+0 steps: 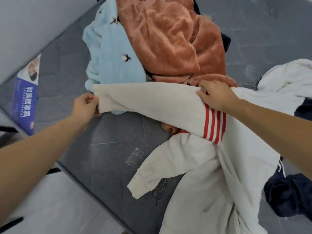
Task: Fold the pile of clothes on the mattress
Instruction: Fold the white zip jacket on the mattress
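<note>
On grey quilted mattress | L hand fingers pinch cream knit sleeve cuff | R hand fingers grip sleeve top

A cream sweatshirt with red stripes on its sleeve lies across a dark grey mattress. The left hand pinches the cuff of one sleeve, stretched out level, while the right hand grips the same sleeve near the shoulder. Behind the sleeve sits a pile: a light blue fleece garment beside a rust-coloured plush one. A navy garment lies at the right, a white one above it. A blue label marks the mattress edge.
</note>
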The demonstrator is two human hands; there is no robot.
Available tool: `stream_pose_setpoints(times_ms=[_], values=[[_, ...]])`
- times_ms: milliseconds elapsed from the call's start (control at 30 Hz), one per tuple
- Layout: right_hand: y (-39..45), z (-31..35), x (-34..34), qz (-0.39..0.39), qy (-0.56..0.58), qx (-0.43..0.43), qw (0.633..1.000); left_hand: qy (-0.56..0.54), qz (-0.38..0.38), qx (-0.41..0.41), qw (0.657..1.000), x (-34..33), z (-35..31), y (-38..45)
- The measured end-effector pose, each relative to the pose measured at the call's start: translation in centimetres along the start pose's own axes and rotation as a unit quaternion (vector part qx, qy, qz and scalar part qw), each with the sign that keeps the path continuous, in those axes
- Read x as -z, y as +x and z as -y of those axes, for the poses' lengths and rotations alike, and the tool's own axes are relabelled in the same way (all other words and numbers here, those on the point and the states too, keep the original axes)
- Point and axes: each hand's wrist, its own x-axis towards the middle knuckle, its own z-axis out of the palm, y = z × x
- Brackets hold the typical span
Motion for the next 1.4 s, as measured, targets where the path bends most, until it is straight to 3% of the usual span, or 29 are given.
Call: stream_pose_setpoints(times_ms=[167,267,333,400,467,567,733,900,1033,1167,1400], values=[[0.7,1.5,-0.1,-0.030,0.008,-0.004,1.000,-0.043,0.005,0.023,0.999,1.3,0.4,-0.9],[0.9,3.6,-0.3,-0.074,-0.023,0.055,0.995,-0.033,-0.021,0.060,0.997,1.4,2.0,-4.0],[1.0,5.9,-0.6,-0.099,-0.031,0.117,0.988,-0.002,0.030,0.090,0.995,0.5,4.3,-7.2],[1.0,8.4,-1.4,-0.094,-0.024,0.182,0.978,0.039,0.147,0.109,0.982,-1.2,6.2,-10.8],[0.9,10.8,-2.5,-0.063,-0.006,0.228,0.972,0.088,0.228,0.096,0.965,-3.2,7.7,-13.3],[-0.3,13.8,-4.8,0.018,0.040,0.269,0.962,0.127,0.293,0.054,0.946,-5.8,8.7,-14.8],[-4.2,16.1,-10.1,0.224,0.043,0.280,0.933,0.211,0.326,0.003,0.921,-7.3,9.4,-16.1],[-5.1,16.1,-11.7,0.293,0.028,0.215,0.931,0.284,0.354,-0.033,0.890,-6.9,10.7,-16.9],[-4.1,16.6,-11.0,0.370,0.017,0.201,0.907,0.230,0.333,-0.034,0.914,-5.6,11.1,-16.7],[-3.0,17.1,-9.3,0.326,0.029,0.207,0.922,0.192,0.290,-0.055,0.936,-3.0,9.7,-14.7],[1.2,18.4,-7.1,0.112,0.043,0.182,0.976,0.148,0.196,-0.108,0.964,0.9,3.7,-7.0]])
